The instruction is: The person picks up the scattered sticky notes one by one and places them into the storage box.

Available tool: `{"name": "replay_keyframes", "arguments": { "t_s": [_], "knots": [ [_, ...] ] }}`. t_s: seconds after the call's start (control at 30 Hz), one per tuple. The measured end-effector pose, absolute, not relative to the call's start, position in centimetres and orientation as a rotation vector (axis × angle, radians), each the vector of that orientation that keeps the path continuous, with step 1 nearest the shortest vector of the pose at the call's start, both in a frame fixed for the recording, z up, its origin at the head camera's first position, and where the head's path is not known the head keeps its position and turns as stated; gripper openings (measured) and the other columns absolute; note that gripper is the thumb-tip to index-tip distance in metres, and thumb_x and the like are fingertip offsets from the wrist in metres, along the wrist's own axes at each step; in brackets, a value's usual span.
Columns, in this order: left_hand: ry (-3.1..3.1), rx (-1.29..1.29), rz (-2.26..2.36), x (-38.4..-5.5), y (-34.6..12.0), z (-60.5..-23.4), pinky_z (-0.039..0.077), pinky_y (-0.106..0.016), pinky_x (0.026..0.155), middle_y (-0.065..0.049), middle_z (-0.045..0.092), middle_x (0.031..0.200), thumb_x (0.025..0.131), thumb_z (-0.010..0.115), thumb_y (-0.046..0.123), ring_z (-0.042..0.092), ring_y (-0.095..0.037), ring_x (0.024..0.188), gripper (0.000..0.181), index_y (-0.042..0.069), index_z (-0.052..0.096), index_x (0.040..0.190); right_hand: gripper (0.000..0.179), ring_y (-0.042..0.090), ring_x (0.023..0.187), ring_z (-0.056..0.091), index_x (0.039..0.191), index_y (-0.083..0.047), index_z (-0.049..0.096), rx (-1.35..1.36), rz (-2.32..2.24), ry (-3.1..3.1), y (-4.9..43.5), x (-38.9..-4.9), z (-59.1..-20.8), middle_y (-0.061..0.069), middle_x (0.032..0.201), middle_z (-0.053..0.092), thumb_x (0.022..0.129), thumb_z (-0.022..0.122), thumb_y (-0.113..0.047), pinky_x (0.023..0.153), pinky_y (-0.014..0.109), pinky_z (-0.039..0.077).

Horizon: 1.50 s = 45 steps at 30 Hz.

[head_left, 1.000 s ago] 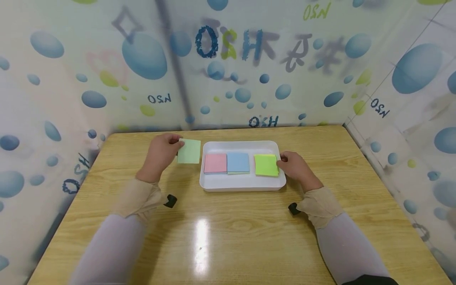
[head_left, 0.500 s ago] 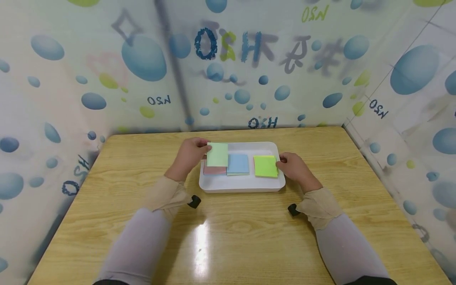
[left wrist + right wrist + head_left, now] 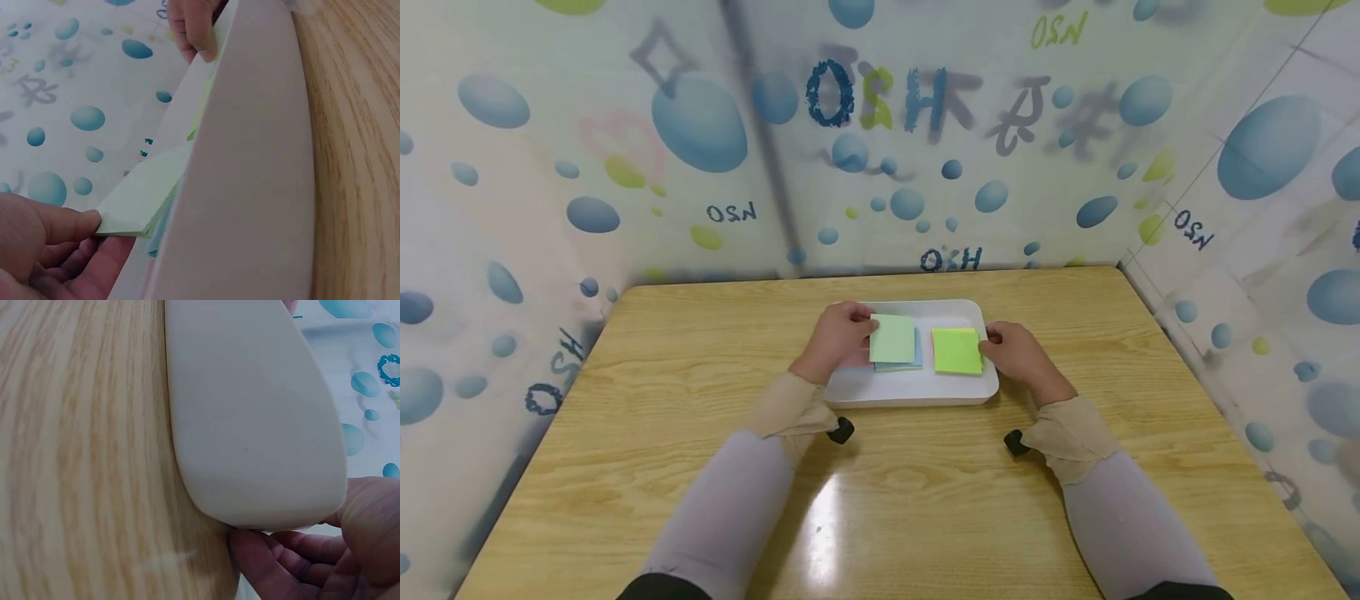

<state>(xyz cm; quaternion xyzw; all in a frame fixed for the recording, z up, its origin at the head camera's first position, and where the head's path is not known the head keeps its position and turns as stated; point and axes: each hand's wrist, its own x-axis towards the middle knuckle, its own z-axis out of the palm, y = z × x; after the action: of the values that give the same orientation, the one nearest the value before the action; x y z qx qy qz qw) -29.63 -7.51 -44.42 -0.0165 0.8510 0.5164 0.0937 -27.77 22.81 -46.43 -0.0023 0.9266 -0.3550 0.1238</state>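
My left hand (image 3: 838, 337) pinches a thin pale green sticky note pad (image 3: 892, 338) by its left edge, thumb on top and fingers beneath. In the left wrist view, the pale green pad slants over the tray's inside. It overlaps a blue sticky note pad (image 3: 898, 365), of which only the front and right edges show. A pink sticky note pad (image 3: 856, 358) lies to the left, partly hidden by my left hand. At the tray's right end is a yellow-green sticky note pad (image 3: 957, 352). My right hand (image 3: 1021, 354) grips the white tray (image 3: 256, 425) by its right rim.
The tray stands on a wood-grain table (image 3: 925, 500), near its back edge. Behind and beside the table hang wall coverings (image 3: 880, 150) printed with blue and green bubbles. Small black pieces (image 3: 841, 430) stick out from both wrist bands.
My left hand has carried the pale green pad rightward, from left of the tray, across the pink pad, to over the blue one. The right hand has stayed on the tray's rim.
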Motion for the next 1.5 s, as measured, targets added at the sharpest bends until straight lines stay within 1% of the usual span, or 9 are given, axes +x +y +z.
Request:
{"name": "replay_keyframes", "arguments": {
  "t_s": [0.2, 0.37, 0.43, 0.53, 0.67, 0.9, 1.27, 1.5],
  "knots": [
    [2.665, 0.007, 1.396, -29.6, -6.5, -44.6, 0.052, -0.034, 0.086, -0.013, 0.071, 0.107, 0.099, 0.069, 0.014, 0.063, -0.024, 0.097, 0.021, 0.002, 0.072, 0.116, 0.045, 0.030, 0.108, 0.057, 0.142, 0.003, 0.057, 0.011, -1.039, 2.705, 22.7, -27.6, -46.5, 0.020, 0.127, 0.064, 0.105, 0.051, -0.021, 0.089, 0.037, 0.050],
    [2.685, -0.021, 1.324, -29.6, -5.8, -45.0, 0.054, -0.034, 0.083, -0.010, 0.072, 0.108, 0.100, 0.069, 0.018, 0.064, -0.023, 0.097, 0.019, 0.006, 0.073, 0.115, 0.044, 0.030, 0.107, 0.057, 0.141, 0.003, 0.058, 0.003, -1.029, 2.714, 22.8, -27.6, -46.6, 0.020, 0.126, 0.064, 0.105, 0.051, -0.020, 0.088, 0.037, 0.050],
    [2.712, -0.026, 1.275, -29.6, -5.6, -45.1, 0.056, -0.035, 0.084, -0.009, 0.073, 0.111, 0.100, 0.069, 0.019, 0.066, -0.023, 0.099, 0.022, 0.006, 0.073, 0.117, 0.044, 0.030, 0.108, 0.057, 0.142, 0.003, 0.057, 0.005, -1.026, 2.713, 22.8, -27.7, -46.7, 0.020, 0.127, 0.064, 0.105, 0.051, -0.020, 0.090, 0.038, 0.050],
    [2.775, -0.009, 1.194, -29.6, -5.5, -45.3, 0.057, -0.038, 0.090, -0.010, 0.074, 0.116, 0.100, 0.069, 0.020, 0.068, -0.024, 0.103, 0.028, 0.004, 0.072, 0.123, 0.045, 0.030, 0.109, 0.057, 0.143, 0.003, 0.057, 0.014, -1.031, 2.702, 22.8, -27.7, -46.6, 0.020, 0.129, 0.064, 0.105, 0.051, -0.021, 0.091, 0.040, 0.050],
    [2.819, 0.004, 1.141, -29.5, -5.6, -45.4, 0.056, -0.039, 0.093, -0.012, 0.075, 0.117, 0.100, 0.069, 0.019, 0.068, -0.025, 0.104, 0.032, 0.002, 0.071, 0.127, 0.045, 0.030, 0.110, 0.057, 0.143, 0.002, 0.056, 0.017, -1.031, 2.696, 22.7, -27.8, -46.6, 0.020, 0.130, 0.063, 0.105, 0.051, -0.021, 0.093, 0.041, 0.051],
    [2.808, -0.010, 1.145, -29.4, -5.6, -45.4, 0.056, -0.039, 0.093, -0.012, 0.075, 0.116, 0.100, 0.070, 0.019, 0.068, -0.025, 0.104, 0.030, 0.002, 0.071, 0.124, 0.046, 0.031, 0.113, 0.057, 0.144, 0.002, 0.055, 0.023, -1.031, 2.692, 22.8, -27.8, -46.7, 0.020, 0.133, 0.062, 0.106, 0.051, -0.022, 0.096, 0.043, 0.051],
    [2.799, -0.005, 1.134, -29.1, -6.0, -45.2, 0.056, -0.040, 0.093, -0.013, 0.074, 0.118, 0.102, 0.066, 0.019, 0.067, -0.026, 0.106, 0.029, 0.000, 0.072, 0.123, 0.046, 0.031, 0.111, 0.056, 0.145, 0.002, 0.055, 0.025, -1.027, 2.687, 22.8, -27.7, -46.6, 0.020, 0.131, 0.062, 0.106, 0.050, -0.021, 0.093, 0.041, 0.050],
    [2.813, 0.008, 1.142, -29.0, -6.5, -45.3, 0.057, -0.041, 0.092, -0.013, 0.074, 0.117, 0.102, 0.066, 0.020, 0.066, -0.026, 0.103, 0.029, 0.001, 0.073, 0.121, 0.046, 0.032, 0.115, 0.056, 0.145, 0.003, 0.054, 0.014, -1.019, 2.688, 22.9, -27.7, -46.6, 0.021, 0.134, 0.061, 0.106, 0.050, -0.022, 0.098, 0.044, 0.051]
  ]
}}
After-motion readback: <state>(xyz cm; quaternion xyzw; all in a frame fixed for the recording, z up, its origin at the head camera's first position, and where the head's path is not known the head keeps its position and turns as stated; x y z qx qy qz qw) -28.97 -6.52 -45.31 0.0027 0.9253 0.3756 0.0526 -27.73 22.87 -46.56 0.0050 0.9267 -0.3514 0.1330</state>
